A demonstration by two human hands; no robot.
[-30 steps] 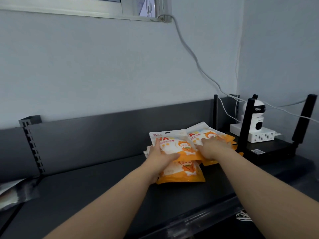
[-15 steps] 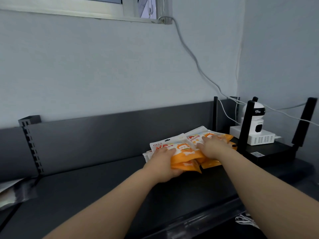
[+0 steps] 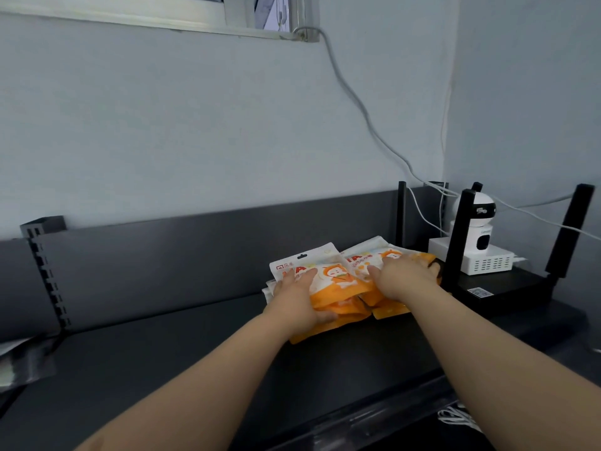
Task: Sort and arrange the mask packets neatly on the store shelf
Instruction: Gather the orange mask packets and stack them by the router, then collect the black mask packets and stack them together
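Packets flat beneath both hands.

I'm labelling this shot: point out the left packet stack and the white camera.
left packet stack [image 3: 335, 276], head view, top packet's printed face
white camera [image 3: 484, 200], head view, round head

Noted at 3 o'clock: a black router with upright antennas. Behind it, a white dome camera sits atop a white vented box. A grey cable descends from the window frame at 12 o'clock. A silvery wrapper lies at 8 o'clock.
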